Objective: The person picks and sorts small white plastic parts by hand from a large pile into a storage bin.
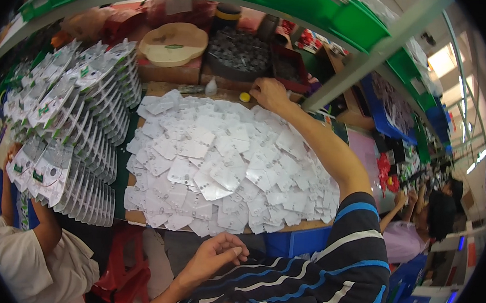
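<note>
Glossy, smooth, plastic-looking white pieces at centre frame.
Upper edge: green bin, smooth plastic with a slight sheen. Upper left of centre: cream tray, matt, apparently plastic. Left: stacked panels, smooth and shiny. Lower left: red chair, glossy plastic. Lower right of centre: striped shirt, matt, soft-looking cloth.

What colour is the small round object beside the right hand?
The round object is yellow, in the head view.
</note>
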A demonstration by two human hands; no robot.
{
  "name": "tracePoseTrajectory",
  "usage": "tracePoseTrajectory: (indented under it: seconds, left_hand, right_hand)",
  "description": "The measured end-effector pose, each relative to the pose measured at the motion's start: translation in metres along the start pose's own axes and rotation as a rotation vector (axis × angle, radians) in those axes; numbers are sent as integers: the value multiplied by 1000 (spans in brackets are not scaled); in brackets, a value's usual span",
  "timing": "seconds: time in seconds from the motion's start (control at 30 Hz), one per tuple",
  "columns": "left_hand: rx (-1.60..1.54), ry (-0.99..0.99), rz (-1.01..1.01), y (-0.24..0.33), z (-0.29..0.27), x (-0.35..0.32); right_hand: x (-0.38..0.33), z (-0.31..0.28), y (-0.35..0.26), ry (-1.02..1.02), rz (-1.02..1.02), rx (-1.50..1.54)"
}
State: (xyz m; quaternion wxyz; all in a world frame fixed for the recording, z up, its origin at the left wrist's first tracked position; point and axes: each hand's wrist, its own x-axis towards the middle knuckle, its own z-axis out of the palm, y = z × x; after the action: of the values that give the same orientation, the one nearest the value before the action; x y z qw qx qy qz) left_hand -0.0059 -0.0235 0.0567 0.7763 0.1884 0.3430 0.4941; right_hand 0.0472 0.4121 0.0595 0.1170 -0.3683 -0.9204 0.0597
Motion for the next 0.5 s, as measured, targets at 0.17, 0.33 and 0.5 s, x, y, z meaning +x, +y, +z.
tracePoseTrajectory:
  seconds: [0.17,0.33,0.5]
  left_hand:
    - [22,38,21,-4,11,-4]
    - [50,-6,-33,-9,28,2]
    - [90,-71,-102,-15,45,8]
  right_hand:
    - [-57,-71,-6,74,-23,219]
    - [-159,-137,6,94,10,290]
    - [-209,-148,36,88,18,170]
